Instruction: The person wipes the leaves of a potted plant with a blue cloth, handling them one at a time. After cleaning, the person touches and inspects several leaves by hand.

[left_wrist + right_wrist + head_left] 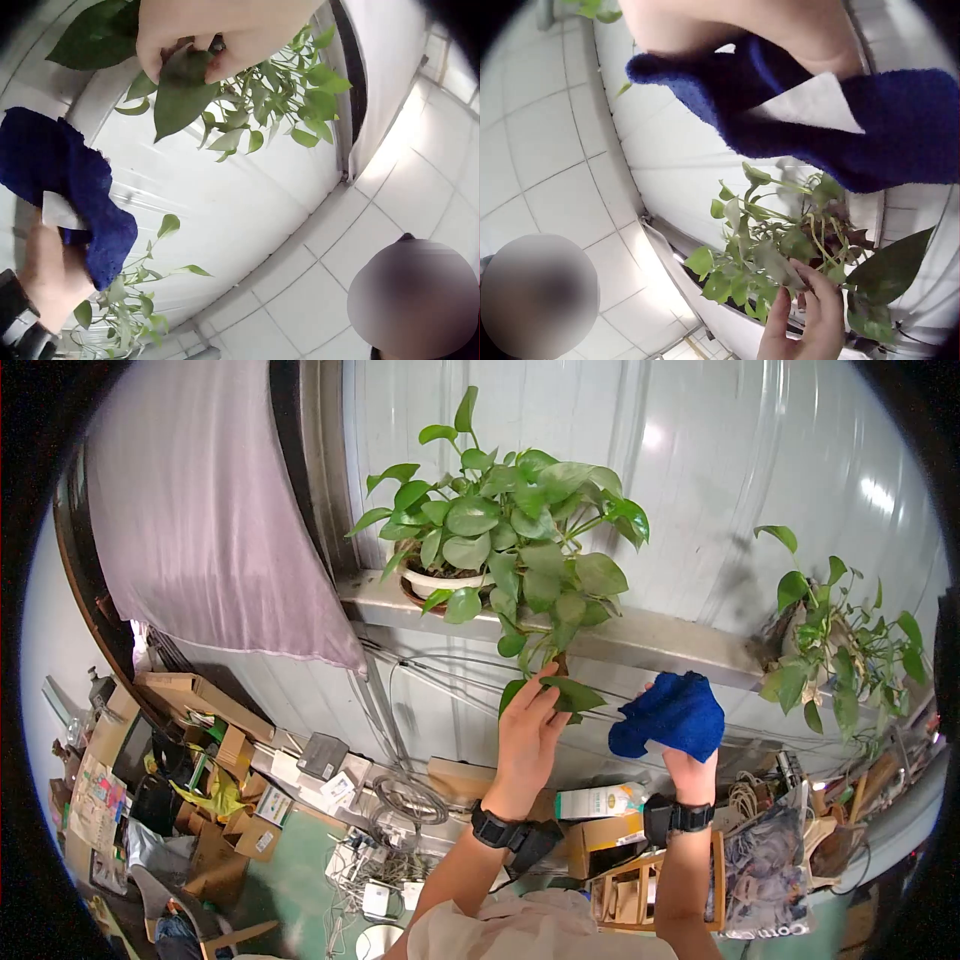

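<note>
A leafy green plant (530,530) in a white pot (445,579) stands on a ledge, its vines hanging over the edge. My left hand (528,745) pinches a low leaf (180,94) between thumb and fingers, with another large leaf (568,695) beside it. To the right, my right hand (690,768) grips a bunched blue cloth (672,717), apart from the plant. A white tag (817,105) shows on the cloth in the right wrist view. Part of the right fingers is hidden by the cloth.
A second plant (840,650) hangs at the right end of the metal ledge (680,646). A pinkish curtain (210,510) hangs at left. Below are cardboard boxes (215,865), coiled cables (410,798), a wooden crate (718,880) and a white-green package (600,801).
</note>
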